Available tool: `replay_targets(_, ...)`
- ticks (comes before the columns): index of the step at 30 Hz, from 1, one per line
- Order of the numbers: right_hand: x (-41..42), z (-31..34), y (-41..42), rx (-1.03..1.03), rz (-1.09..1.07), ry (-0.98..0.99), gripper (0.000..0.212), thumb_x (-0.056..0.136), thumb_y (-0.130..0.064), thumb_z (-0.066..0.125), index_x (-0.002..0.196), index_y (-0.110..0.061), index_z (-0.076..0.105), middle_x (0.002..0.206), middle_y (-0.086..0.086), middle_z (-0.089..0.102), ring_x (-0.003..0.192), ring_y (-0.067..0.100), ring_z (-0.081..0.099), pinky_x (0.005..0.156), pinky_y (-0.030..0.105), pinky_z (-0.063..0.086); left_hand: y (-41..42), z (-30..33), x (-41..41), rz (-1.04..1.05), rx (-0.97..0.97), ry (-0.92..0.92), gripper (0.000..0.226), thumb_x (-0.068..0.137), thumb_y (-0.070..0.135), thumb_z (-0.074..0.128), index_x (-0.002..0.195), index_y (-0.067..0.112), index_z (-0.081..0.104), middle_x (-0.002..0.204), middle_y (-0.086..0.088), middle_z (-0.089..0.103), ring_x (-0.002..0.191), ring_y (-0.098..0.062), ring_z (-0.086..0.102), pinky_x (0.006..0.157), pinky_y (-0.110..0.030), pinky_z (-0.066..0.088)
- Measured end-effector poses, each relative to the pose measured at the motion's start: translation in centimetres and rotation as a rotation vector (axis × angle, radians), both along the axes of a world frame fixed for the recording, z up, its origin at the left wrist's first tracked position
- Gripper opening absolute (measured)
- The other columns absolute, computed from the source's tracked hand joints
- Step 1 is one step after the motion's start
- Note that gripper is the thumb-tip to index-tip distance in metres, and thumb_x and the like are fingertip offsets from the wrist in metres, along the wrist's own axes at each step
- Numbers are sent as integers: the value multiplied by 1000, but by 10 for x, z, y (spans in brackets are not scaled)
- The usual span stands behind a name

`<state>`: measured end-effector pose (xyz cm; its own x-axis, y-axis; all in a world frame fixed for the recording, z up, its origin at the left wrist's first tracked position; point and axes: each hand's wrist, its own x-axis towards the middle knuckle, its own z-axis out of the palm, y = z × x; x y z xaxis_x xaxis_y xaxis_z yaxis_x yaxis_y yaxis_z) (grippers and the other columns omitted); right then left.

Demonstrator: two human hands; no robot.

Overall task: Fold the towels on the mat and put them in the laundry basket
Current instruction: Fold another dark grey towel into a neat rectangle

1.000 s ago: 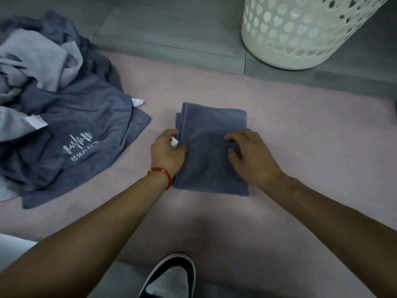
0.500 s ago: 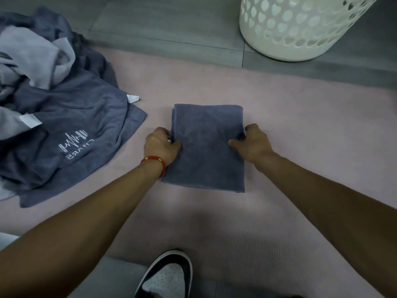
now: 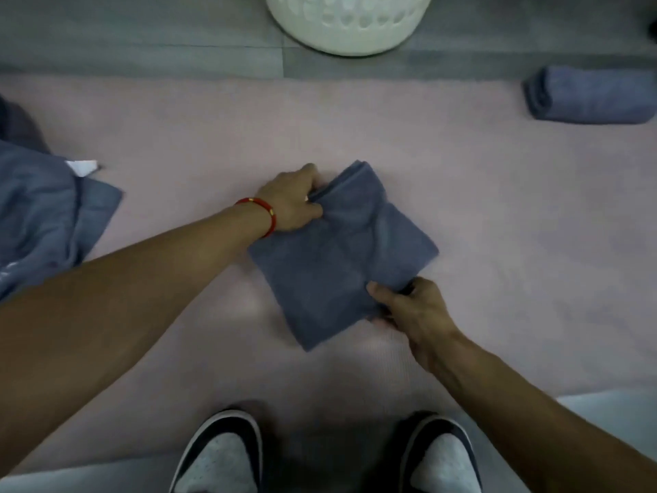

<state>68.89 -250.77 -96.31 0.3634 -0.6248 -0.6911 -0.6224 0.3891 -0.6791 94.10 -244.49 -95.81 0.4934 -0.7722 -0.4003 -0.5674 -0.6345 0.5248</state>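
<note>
Beyond the far edge lies a grey floor [image 3: 142,40] of large tiles, with a seam line running across it and a vertical joint meeting that seam. At the bottom edge, two dark-and-white sneakers point forward, the left shoe [image 3: 220,457] and the right shoe [image 3: 439,457] well apart, toes toward the scene, soles cut off by the frame

Pink mat [image 3: 355,119] on grey floor [image 3: 142,30], with folded towel [image 3: 334,272], rolled towel [image 3: 590,94].
</note>
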Motion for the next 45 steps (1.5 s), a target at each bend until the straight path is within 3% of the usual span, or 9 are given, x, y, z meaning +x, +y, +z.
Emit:
replay_targets(4,-50,1,12,-314,-48,191,43,84,-50,75,98,-12,60,86,5,70,76,22,66,66,32,53,-48,-4,-29,-193,-18,-114,37,92,14,53,129,20,53,126,-10,58,112,-33,56,93,-45,47)
replay_targets(6,-55,7,3,-603,20,142,33,91,-40,70,105,-18,51,96,-2,60,80,15,60,67,26,47,-43,-10,-47,-188,-22,-412,39,92,15,50,131,14,50,128,-15,53,114,-36,52,96,-51,44)
replay_targets(8,-45,11,-12,-914,320,0,27,97,-35,60,117,-17,53,113,-1,57,95,14,58,81,28,49,-21,-16,-71,-160,-130,-668,43,91,19,50,133,9,51,137,-19,49,126,-39,45,106,-60,33)
replay_targets(12,12,-9,-55,-1327,1009,59,53,103,-41,41,150,-15,45,160,8,36,149,26,30,120,50,24,30,-40,-106,-263,-166,-615,57,98,43,39,148,16,45,160,-21,27,150,-42,17,118,-63,15)
replay_targets(17,55,-52,-85,-1296,1255,155,72,104,-56,27,163,-18,12,170,7,4,157,26,-1,124,56,7,45,-69,-77,-300,-117,-576,69,97,69,24,159,39,15,167,-15,-2,151,-45,-8,118,-67,4)
replay_targets(30,49,-45,-95,-1144,1288,-4,78,102,-61,26,163,-18,7,170,9,-6,156,26,-11,122,61,-1,39,-60,-68,-385,-19,-549,74,95,74,20,159,41,4,167,-12,-12,151,-43,-14,117,-68,2)
replay_targets(36,-10,-18,-89,-1225,1640,-129,92,87,-64,57,159,-15,29,167,7,21,156,26,13,125,55,12,65,-33,-130,-345,-180,-608,67,99,52,41,145,4,49,154,-22,39,143,-47,32,116,-63,23)
replay_targets(41,-5,-18,-94,-1243,1705,-60,111,65,-21,85,159,-12,27,162,14,27,152,33,22,123,54,21,69,-42,-143,-402,32,-568,89,81,50,56,153,2,34,158,-23,32,145,-48,27,113,-68,23)
replay_targets(45,4,-4,-97,-1258,1648,-182,72,75,-19,67,144,-7,50,141,16,49,132,34,48,103,49,50,71,-33,-141,-399,-2,-651,78,76,23,66,148,4,44,153,-20,42,139,-47,37,109,-69,29)
